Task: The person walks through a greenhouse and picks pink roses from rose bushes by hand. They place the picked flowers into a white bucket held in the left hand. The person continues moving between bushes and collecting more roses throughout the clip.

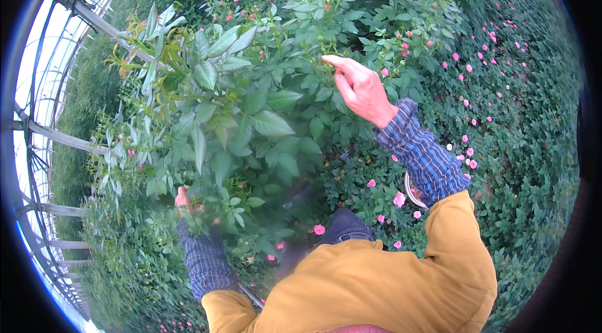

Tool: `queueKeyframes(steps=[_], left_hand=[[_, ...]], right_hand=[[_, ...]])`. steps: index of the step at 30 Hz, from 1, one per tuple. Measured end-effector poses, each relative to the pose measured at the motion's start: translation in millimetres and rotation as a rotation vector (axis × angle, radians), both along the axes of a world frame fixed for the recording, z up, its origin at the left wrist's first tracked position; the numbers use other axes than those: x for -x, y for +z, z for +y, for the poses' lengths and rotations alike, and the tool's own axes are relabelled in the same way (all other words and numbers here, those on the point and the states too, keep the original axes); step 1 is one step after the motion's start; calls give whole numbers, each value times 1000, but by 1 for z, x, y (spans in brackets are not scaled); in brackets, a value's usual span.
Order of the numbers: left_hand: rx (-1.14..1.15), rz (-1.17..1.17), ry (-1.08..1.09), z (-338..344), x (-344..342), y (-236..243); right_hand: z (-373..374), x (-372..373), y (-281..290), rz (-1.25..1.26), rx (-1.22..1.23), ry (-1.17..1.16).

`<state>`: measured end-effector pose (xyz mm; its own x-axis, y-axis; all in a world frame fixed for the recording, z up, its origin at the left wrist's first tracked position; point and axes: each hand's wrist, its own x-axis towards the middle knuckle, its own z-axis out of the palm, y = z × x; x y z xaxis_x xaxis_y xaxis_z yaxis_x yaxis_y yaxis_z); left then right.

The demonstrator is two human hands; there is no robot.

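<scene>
My right hand [365,89] reaches over the rose bushes [351,19] in the middle, its index finger stretched out to the left. The fingertip is among thin green stems with small buds [320,40], and the thumb side stays apart from it. No held thing shows in this hand. Lower left, my left hand [182,199] is partly covered by leaves, thumb pointing up and fingers curled. What it grips, if anything, is hidden by the foliage. A tall leafy rose shoot [216,76] rises close in front, between my two hands.
Pink roses [399,199] dot the low bushes at right and around my legs. A pale curved rim [411,190] shows beside my right sleeve. The greenhouse frame [63,137], metal bars and clear sheeting, runs along the left. Dense rose foliage [520,163] covers the right side.
</scene>
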<state>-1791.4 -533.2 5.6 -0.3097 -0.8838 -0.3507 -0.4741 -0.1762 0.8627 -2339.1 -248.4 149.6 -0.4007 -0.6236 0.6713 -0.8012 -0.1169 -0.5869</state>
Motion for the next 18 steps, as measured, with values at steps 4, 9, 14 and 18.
queueKeyframes(steps=[4, 9, 14, 18], left_hand=[[-195, 701, 525, 52, 28, 68], [-146, 1346, 454, 137, 15, 132], [-41, 1395, 321, 217, 29, 167], [-188, 1164, 226, 261, 94, 180]], right_hand=[[-28, 3, 5, -76, 28, 11], [-38, 20, -2, -417, 80, 131], [-39, 31, -7, 140, 11, 171], [-35, 29, -4, 185, -207, 187]])
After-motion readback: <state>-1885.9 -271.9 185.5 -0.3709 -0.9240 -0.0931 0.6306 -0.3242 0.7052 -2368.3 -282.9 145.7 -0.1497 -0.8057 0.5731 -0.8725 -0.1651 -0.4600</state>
